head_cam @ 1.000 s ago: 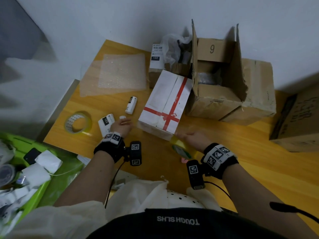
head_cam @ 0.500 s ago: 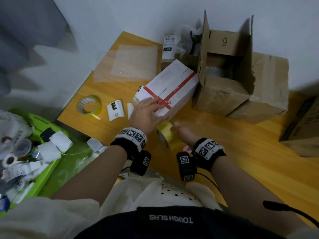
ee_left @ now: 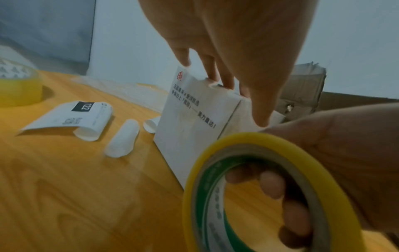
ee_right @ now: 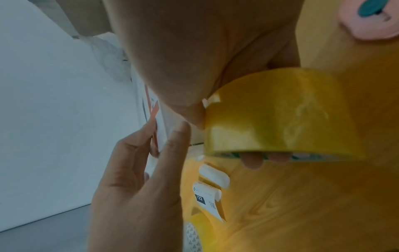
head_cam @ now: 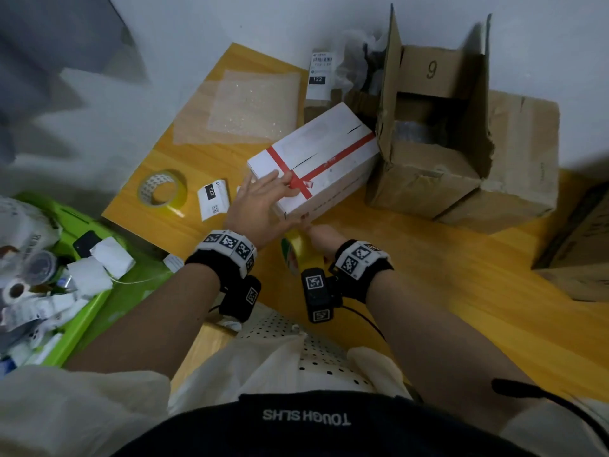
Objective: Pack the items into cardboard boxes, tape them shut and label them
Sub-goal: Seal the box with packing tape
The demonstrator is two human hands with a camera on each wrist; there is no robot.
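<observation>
While L hand [head_cam: 260, 202] lies flat, fingers straight, on white box [head_cam: 316, 163] beside brown box [head_cam: 461, 173], R hand [head_cam: 321, 234] grips tape roll [head_cam: 296, 255], fingers thru core, at white box's near corner. Judgement: start tape on side, pull across seam w/ box pinned.

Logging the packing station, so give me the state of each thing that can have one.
White box with red tape: closed, left hand flat on it.
Yellow tape roll: in right hand grip.
Second tape roll: flat on table.
Box marked 9: flaps open.
Label 122: curled, loose.
</observation>
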